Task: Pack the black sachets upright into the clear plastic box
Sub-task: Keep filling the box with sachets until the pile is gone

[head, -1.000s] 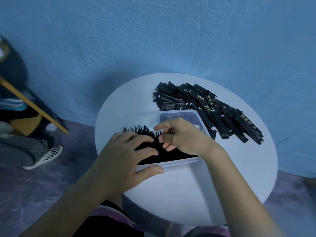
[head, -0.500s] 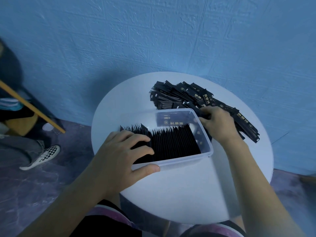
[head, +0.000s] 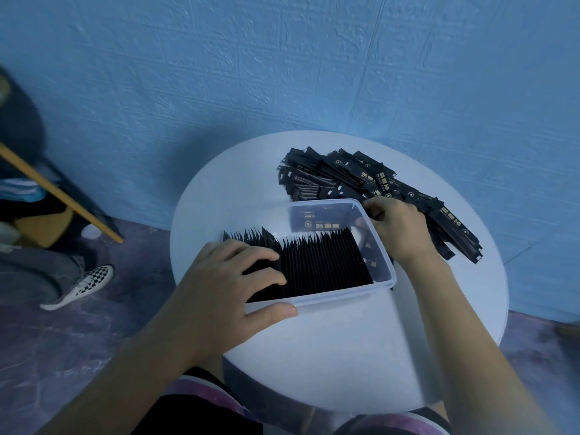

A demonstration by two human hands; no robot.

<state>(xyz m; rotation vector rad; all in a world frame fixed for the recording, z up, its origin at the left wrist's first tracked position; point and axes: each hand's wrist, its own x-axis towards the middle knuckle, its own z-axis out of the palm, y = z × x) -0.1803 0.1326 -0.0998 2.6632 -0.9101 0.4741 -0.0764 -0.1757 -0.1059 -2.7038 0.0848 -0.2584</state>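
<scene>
A clear plastic box (head: pixel 381 246) stands in the middle of the round white table (head: pixel 345 356). A dense row of black sachets (head: pixel 323 262) stands upright in it, and one sachet leans flat against the far wall. My left hand (head: pixel 226 284) lies over the left end of the row, fingers bent on the sachet tops and thumb pressed against the box's front wall. A loose pile of black sachets (head: pixel 345 180) lies behind and to the right of the box. My right hand (head: pixel 398 227) is at the pile's near edge, fingers curled on sachets there.
A blue textured wall (head: pixel 282 73) runs close behind the table. To the left, another person's leg and checkered shoe (head: pixel 81 284) rest on the dark floor, beside a slanted yellow bar (head: pixel 62 196). My knees show below the table's front edge.
My right hand has left the box and moved right to the loose pile, where it now closes on sachets. My left hand stays on the row and box.
</scene>
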